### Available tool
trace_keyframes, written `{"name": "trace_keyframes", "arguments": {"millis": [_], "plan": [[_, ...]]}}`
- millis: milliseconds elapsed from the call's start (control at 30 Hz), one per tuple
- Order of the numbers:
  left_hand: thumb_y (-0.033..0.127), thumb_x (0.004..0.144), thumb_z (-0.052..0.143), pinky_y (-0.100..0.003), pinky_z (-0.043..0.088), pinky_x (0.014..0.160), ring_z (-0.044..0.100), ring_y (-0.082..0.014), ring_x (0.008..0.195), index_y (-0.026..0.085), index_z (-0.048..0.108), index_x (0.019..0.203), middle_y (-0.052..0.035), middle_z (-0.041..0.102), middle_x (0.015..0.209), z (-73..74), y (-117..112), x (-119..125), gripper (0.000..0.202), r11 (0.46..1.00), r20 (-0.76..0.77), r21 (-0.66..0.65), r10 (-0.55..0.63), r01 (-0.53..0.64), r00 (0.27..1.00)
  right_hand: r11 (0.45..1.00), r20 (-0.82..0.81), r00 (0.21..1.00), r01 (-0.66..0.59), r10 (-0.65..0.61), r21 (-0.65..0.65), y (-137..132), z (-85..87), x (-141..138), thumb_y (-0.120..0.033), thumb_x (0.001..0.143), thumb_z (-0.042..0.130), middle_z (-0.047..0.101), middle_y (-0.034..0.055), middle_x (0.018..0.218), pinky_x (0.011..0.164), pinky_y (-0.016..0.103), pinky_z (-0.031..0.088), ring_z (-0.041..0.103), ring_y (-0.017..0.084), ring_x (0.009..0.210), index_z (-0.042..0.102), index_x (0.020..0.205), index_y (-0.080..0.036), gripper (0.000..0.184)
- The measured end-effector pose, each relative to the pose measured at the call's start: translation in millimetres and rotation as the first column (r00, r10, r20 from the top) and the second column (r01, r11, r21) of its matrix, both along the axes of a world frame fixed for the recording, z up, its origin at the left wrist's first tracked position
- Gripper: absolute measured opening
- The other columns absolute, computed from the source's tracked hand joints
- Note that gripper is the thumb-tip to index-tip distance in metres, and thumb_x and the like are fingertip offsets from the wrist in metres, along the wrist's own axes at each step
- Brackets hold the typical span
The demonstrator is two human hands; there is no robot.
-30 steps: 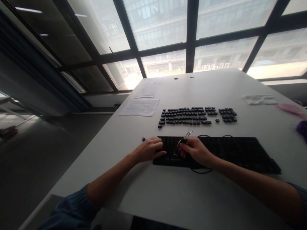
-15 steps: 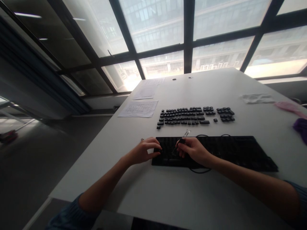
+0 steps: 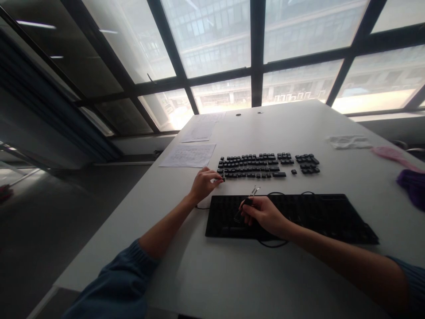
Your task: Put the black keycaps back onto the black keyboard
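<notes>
Left hand [image 3: 203, 184]: stretched beyond the back left corner of the keyboard [image 3: 318, 217], thumb and fingertips drawn together at a small dark keycap [image 3: 222, 179]; whether it is gripped or merely touched cannot be told.
Right hand [image 3: 265, 215]: held over the left part of the keyboard, fingers closed around a wire-pronged tool [image 3: 246, 202], one end of it pointed down towards the keys area, the other raised.
Keyboard: laid flat on the white table [image 3: 199, 274]; its surface is too dark for single keys or sockets to be made out.
Keycap rows [image 3: 265, 169]: set out behind the keyboard in near-keyboard order, with one cap [image 3: 294, 172] standing apart towards the right.
Just changed: the left hand, seen at the keyboard's left edge half a second ago, is now found at the front left corner of the rows; the tool is kept over much the same spot.
Cable [image 3: 202, 208]: a stretch beside the keyboard's left end is uncovered by that move.
Meaning for the work: a cap is judged to be set down or straightened among the others, while the tool is kept ready at the keyboard.
</notes>
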State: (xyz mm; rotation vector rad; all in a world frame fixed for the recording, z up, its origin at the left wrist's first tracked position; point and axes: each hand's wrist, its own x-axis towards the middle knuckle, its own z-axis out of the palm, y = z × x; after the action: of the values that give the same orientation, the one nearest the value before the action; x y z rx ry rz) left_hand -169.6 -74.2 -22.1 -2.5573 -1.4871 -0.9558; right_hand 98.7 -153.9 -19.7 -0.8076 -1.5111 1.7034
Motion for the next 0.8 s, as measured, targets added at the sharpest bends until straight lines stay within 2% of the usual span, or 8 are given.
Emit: {"name": "trace_keyframes", "arguments": {"millis": [167, 300, 467, 567, 633, 733, 800], "plan": [[0.029, 0.082, 0.078, -0.036, 0.045, 0.083, 0.059, -0.0207, 0.083, 0.024, 0.078, 0.085, -0.0012, 0.077, 0.088, -5.0, -1, -4, 0.007, 1.000, -0.045, -0.013, -0.002, 0.001, 0.999, 1.000, -0.002, 1.000, -0.010, 0.010, -0.011, 0, 0.2, 0, -0.051, 0.083, 0.068, 0.062, 0.0013, 0.068, 0.051, 0.026, 0.051, 0.062, 0.014, 0.055, 0.064, 0.085, -0.013, 0.039], [0.029, 0.082, 0.078, -0.037, 0.046, 0.086, 0.061, -0.0207, 0.087, 0.023, 0.076, 0.085, -0.0023, 0.075, 0.091, -6.1, 1, -5, 0.007, 1.000, -0.020, -0.009, -0.017, 0.017, 1.000, 1.000, -0.010, 1.000, -0.016, 0.016, -0.013, 0, -0.5, 0, -0.051, 0.083, 0.069, 0.062, 0.0013, 0.067, 0.051, 0.026, 0.051, 0.062, 0.014, 0.055, 0.064, 0.085, -0.013, 0.039], [0.032, 0.084, 0.075, -0.039, 0.047, 0.091, 0.062, -0.0221, 0.093, 0.021, 0.074, 0.097, -0.0051, 0.071, 0.095, 7.8, -9, -3, 0.017, 0.999, 0.072, 0.040, 0.011, -0.014, 0.997, 1.000, -0.015, 1.000, -0.008, 0.008, -0.003, 0, -1.8, 1, -0.050, 0.084, 0.068, 0.062, 0.0017, 0.068, 0.051, 0.026, 0.050, 0.062, 0.015, 0.055, 0.064, 0.086, -0.013, 0.037], [0.030, 0.092, 0.065, -0.038, 0.048, 0.090, 0.061, -0.0209, 0.094, 0.020, 0.071, 0.097, -0.0055, 0.070, 0.095, 21.6, -34, 2, 0.013, 0.999, 0.158, 0.037, -0.010, 0.005, 0.987, 0.999, 0.020, 1.000, 0.008, -0.009, 0.054, -4, 1.8, 2, -0.044, 0.087, 0.065, 0.062, 0.0023, 0.071, 0.053, 0.027, 0.050, 0.062, 0.015, 0.058, 0.065, 0.088, -0.013, 0.031], [0.029, 0.095, 0.060, -0.035, 0.049, 0.086, 0.062, -0.0195, 0.092, 0.020, 0.071, 0.097, -0.0056, 0.070, 0.094, 28.1, -58, 6, 0.014, 0.996, 0.190, -0.045, -0.071, 0.081, 0.979, 0.986, 0.083, 0.996, 0.003, -0.017, 0.164, -9, 7.2, 0, -0.037, 0.090, 0.062, 0.062, 0.0021, 0.071, 0.056, 0.026, 0.049, 0.060, 0.015, 0.061, 0.066, 0.089, -0.014, 0.023], [0.028, 0.098, 0.056, -0.029, 0.049, 0.076, 0.061, -0.0168, 0.082, 0.019, 0.071, 0.096, -0.0052, 0.068, 0.088, 29.2, -94, 10, 0.018, 0.961, 0.201, -0.215, -0.130, 0.173, 0.971, 0.944, 0.165, 0.986, -0.019, -0.037, 0.329, -16, 16.0, -8, -0.028, 0.092, 0.059, 0.061, 0.0015, 0.069, 0.060, 0.026, 0.046, 0.056, 0.014, 0.064, 0.067, 0.087, -0.015, 0.017], [0.028, 0.098, 0.054, -0.028, 0.048, 0.071, 0.060, -0.0159, 0.077, 0.018, 0.071, 0.094, -0.0051, 0.067, 0.083, 24.5, -112, 11, 0.020, 0.941, 0.191, -0.277, -0.145, 0.195, 0.971, 0.929, 0.189, 0.981, -0.032, -0.041, 0.369, -19, 18.9, -16, -0.026, 0.093, 0.057, 0.061, 0.0017, 0.069, 0.061, 0.026, 0.044, 0.055, 0.014, 0.065, 0.067, 0.083, -0.015, 0.017]]}}
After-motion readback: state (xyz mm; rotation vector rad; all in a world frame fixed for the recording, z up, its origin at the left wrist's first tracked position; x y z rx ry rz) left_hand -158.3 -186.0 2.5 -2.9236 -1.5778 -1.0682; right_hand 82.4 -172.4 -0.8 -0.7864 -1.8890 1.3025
